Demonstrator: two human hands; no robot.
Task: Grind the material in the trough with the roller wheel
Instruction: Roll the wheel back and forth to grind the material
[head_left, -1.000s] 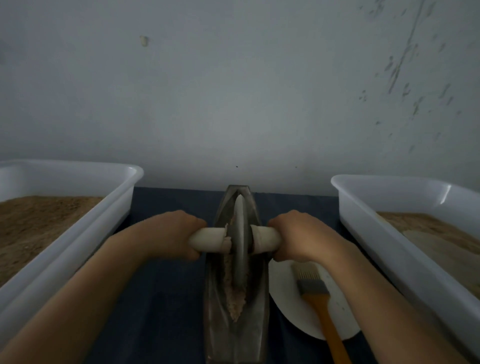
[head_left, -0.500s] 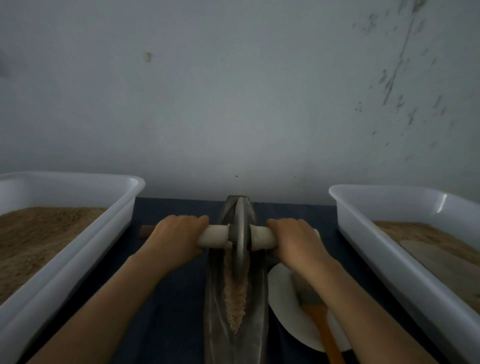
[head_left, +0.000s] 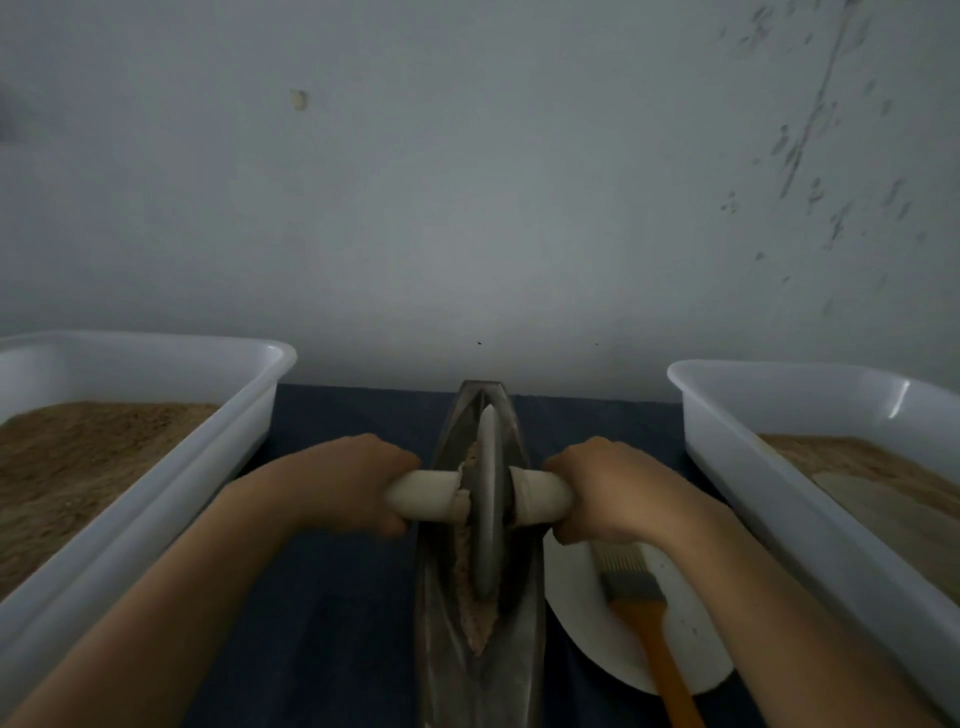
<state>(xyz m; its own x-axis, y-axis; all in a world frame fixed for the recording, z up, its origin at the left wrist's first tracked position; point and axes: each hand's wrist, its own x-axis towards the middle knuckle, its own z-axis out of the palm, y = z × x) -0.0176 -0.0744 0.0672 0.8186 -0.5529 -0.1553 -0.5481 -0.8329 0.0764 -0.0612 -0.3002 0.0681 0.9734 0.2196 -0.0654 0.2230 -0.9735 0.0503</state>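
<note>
Now each hand, left hand (head_left: 343, 486) and right hand (head_left: 610, 488), grips the roller wheel (head_left: 487, 499) in the trough (head_left: 447, 597) of brown material (head_left: 475, 623).

I see the trough (head_left: 480, 597) running down the middle of the desk (head_left: 332, 597), boxed in on both sides. Left of the trough a strip of bare desk lies open up to the left tub (head_left: 171, 499), whose tall wall blocks that side. Right of the trough the gap is tighter: a white plate (head_left: 582, 613) touches its edge, with a brush (head_left: 649, 629) lying on it, and beyond them stands the right tub (head_left: 779, 493). Past the trough's far tip the wall (head_left: 467, 208) closes the way.
</note>
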